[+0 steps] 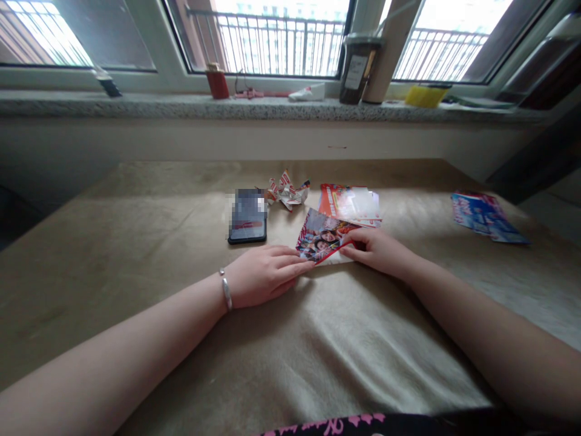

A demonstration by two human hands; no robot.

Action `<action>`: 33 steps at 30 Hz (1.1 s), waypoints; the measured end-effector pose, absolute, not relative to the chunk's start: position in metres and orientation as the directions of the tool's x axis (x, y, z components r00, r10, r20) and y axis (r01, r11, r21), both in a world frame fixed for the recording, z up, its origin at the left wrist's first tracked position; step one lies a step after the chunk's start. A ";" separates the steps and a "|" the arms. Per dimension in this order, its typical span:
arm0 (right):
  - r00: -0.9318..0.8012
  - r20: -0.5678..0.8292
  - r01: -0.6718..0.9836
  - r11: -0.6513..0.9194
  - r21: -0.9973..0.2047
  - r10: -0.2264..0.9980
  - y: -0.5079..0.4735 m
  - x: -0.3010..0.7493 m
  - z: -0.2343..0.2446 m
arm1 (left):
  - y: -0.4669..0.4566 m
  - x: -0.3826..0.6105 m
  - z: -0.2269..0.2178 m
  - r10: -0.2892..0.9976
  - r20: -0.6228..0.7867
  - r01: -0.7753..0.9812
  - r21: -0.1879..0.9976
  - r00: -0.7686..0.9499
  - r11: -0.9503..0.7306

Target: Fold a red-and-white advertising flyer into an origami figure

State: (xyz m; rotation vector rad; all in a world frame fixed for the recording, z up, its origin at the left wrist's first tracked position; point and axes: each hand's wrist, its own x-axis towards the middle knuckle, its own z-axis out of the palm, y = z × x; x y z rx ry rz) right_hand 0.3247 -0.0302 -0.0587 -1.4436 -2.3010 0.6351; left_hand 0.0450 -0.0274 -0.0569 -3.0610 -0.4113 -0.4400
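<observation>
the leaflet lies on the desk, to the right of the phone and a little nearer the person. from left to right it shows bright pink lettering by its left edge, then a crowded colour photo of people, then orange and red print. its near edge is a slanting red line with a plain white strip under it; whether that strip is the leaflet's own back or another sheet i cannot tell.

the left hand, a silver bracelet at its wrist, is just nearer than the phone and reaches to the right of it. its fingers lie straight and close together, tips on the leaflet's near left corner, so most of the leaflet is beyond and to the right of them. the right hand, well to the right of the phone, pinches the leaflet's right part between thumb and bent fingers; the leaflet runs leftward from there.

just right of the phone sits a crumpled wrapper. farther right of it is a pile of red and white cards, and farthest right, about level with the phone, lie fanned blue cards.
</observation>
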 end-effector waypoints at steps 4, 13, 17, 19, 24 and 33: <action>-0.422 0.112 0.776 0.422 -0.469 0.900 -0.029 0.322 -0.061 | -0.028 0.046 -0.059 0.268 0.270 0.279 -0.002 0.925 -0.960; -0.368 0.137 0.856 0.393 -0.336 0.920 -0.029 0.317 -0.065 | -0.032 0.048 -0.062 0.348 0.279 0.353 0.035 0.895 -0.935; -0.372 0.148 0.863 0.400 -0.308 0.916 -0.027 0.318 -0.067 | -0.031 0.048 -0.063 0.342 0.292 0.340 0.059 0.893 -0.939; -0.377 0.155 0.864 0.407 -0.297 0.913 -0.026 0.319 -0.068 | -0.031 0.048 -0.062 0.340 0.296 0.337 0.063 0.893 -0.940; -0.370 0.152 0.868 0.400 -0.294 0.916 -0.026 0.319 -0.067 | -0.033 0.050 -0.061 0.384 0.286 0.368 0.111 0.878 -0.923; -0.301 0.113 0.905 0.321 -0.279 0.947 -0.026 0.319 -0.065 | -0.032 0.049 -0.059 0.412 0.243 0.371 0.197 0.878 -0.907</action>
